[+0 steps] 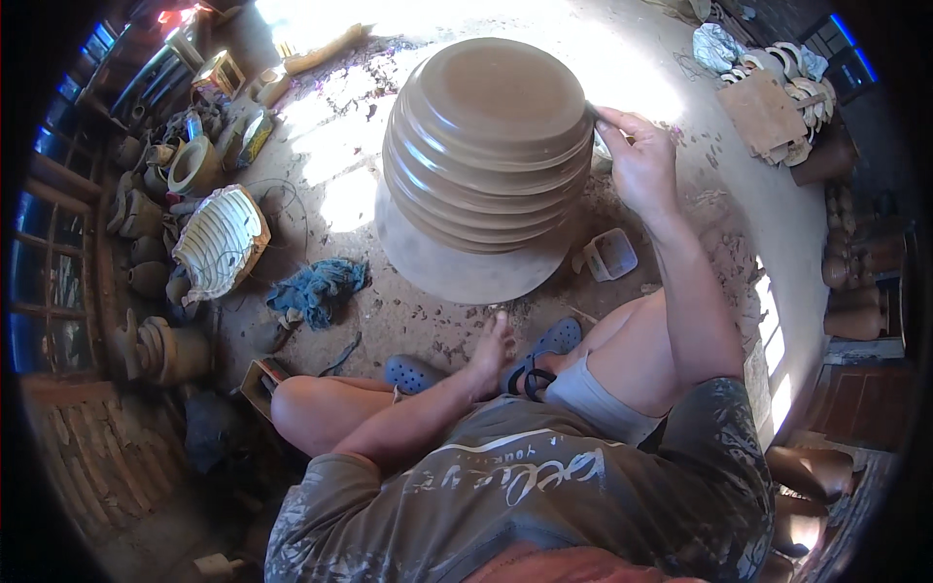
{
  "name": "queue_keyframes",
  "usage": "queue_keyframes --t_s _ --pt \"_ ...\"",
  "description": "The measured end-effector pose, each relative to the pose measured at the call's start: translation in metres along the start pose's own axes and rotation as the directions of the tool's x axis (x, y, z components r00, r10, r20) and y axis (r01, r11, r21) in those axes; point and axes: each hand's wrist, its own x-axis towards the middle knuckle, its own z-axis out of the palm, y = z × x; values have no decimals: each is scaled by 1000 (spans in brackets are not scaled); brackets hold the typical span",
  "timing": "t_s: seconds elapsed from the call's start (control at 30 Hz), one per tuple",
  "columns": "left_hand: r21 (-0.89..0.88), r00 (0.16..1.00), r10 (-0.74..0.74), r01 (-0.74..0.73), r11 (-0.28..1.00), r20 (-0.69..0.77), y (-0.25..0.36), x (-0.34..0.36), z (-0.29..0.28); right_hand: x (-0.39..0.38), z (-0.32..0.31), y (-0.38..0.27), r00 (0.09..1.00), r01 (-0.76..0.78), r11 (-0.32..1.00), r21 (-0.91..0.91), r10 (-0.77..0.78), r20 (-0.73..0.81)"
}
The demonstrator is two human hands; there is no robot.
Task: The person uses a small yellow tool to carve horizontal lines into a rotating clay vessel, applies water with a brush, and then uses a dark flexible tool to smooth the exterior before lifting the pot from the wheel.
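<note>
- A large ribbed clay pot (pixel 486 146) fills the upper middle of the frame, mouth down on a round wheel disc (pixel 457 272) that sits on the dusty floor (pixel 408 321).
- The right hand (pixel 641 160) is at the pot's right shoulder, right of centre; its grip is closed, fingertips pinching a small pale tool (pixel 601 148) against the pot's wall.
- The left hand (pixel 491 355) rests in the lower middle, by the person's blue sandals (pixel 554 340); its grip is loose and holds nothing, fingers pointing toward the disc's near edge.
- A small clear square tub (pixel 610 255) lies on the floor just right of the disc.
- A blue rag (pixel 321 287) lies left of the disc, and beside it a pale ribbed basket-like piece (pixel 222 241) at mid left.
- A flat brown cardboard sheet (pixel 763 112) lies at the upper right among curved pale clay handles (pixel 802 73).
- Small clay pots (pixel 160 350) line the left edge; darker jars (pixel 855 262) stand at the right edge.
</note>
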Motion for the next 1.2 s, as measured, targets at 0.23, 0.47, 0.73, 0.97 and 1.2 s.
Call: queue_keyframes --t_s 0.23,0.47,0.73,0.97,1.2 --pt "-310 911 345 -404 861 -227 118 29 -57 -14 -5 -13 996 80 996 -32 -82 -33" --pt "-5 997 -42 43 999 59 -9 14 -7 -22 -7 -15 998 41 999 -9 -41 -52" --pt "-137 826 484 -536 833 -289 83 63 -56 -13 -6 -10 999 -12 999 -45 10 -46" --pt "-69 997 -72 73 995 13 14 -12 0 -8 -1 -11 998 30 999 -44 -33 -62" --pt "-88 814 324 -413 907 -482 56 68 -47 -16 8 -23 992 101 995 -1 -100 -79"
